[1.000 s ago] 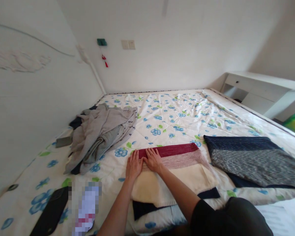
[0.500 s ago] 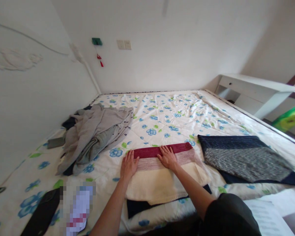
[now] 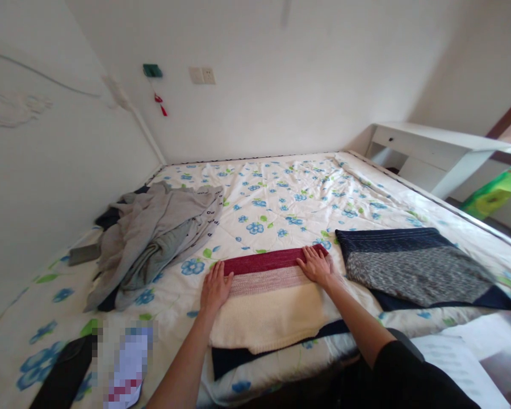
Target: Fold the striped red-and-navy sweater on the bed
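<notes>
A folded knit sweater lies flat on the bed, dark red at its far edge, then mottled pink, then cream, with a dark navy part showing beneath its near edge. My left hand rests flat on its left far corner, fingers outstretched. My right hand lies on the red band near the right far corner, fingers spread. Neither hand grips the cloth. To the right lies a second folded sweater, navy and mottled grey.
Grey clothes are heaped at the left, near a small grey box-like object. A black phone-like object and a partly blurred pale item lie at the near left. Papers are at the near right; a white desk stands beyond the floral bedsheet.
My right hand has slid right along the red band towards the sweater's right corner. My left hand stays on the left corner. The view has shifted slightly.
</notes>
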{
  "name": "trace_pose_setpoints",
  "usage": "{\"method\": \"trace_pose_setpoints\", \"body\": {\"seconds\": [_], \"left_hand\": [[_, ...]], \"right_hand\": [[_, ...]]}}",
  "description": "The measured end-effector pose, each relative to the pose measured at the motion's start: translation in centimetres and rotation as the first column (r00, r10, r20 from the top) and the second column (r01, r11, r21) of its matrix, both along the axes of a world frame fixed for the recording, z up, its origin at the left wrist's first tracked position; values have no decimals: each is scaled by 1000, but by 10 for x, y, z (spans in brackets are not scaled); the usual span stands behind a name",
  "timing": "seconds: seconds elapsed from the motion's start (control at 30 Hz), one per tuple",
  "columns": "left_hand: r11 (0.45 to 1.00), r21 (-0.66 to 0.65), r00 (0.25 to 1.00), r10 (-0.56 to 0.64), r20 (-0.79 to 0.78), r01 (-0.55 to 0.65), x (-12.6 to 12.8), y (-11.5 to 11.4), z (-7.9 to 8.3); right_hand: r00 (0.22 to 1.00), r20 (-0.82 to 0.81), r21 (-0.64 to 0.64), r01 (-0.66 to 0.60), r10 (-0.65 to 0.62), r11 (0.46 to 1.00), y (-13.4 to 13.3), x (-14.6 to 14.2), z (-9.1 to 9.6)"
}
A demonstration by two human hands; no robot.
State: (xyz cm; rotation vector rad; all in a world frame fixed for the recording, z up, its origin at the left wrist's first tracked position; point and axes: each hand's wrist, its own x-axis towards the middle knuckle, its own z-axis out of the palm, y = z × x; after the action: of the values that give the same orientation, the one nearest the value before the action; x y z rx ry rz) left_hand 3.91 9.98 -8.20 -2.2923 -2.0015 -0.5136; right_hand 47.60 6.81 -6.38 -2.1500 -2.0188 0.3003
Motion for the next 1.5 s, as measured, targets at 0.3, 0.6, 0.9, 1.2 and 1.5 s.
{"method": "trace_pose_setpoints", "body": {"seconds": [0.3, 0.6, 0.9, 1.2, 1.5], "left_hand": [[1000, 4, 999, -11, -44, 11, 2, -2, 7], [999, -48, 989, -26, -147, 20, 34, 0, 38], [944, -113, 946, -319, -63, 311, 150, 5, 17], [983, -92, 981, -168, -93, 160, 70, 21, 14], [997, -61, 992, -58, -115, 51, 22, 24, 14]], "right_hand": [[996, 32, -38, 83, -81, 996, 0, 48, -11], [994, -9, 53, 106, -105, 993, 6, 9, 17], [949, -186, 27, -253, 254, 967, 16, -131, 24], [985, -123, 43, -120, 124, 992, 3, -52, 10], [1000, -22, 9, 14, -13, 1000, 0, 20, -4]]}}
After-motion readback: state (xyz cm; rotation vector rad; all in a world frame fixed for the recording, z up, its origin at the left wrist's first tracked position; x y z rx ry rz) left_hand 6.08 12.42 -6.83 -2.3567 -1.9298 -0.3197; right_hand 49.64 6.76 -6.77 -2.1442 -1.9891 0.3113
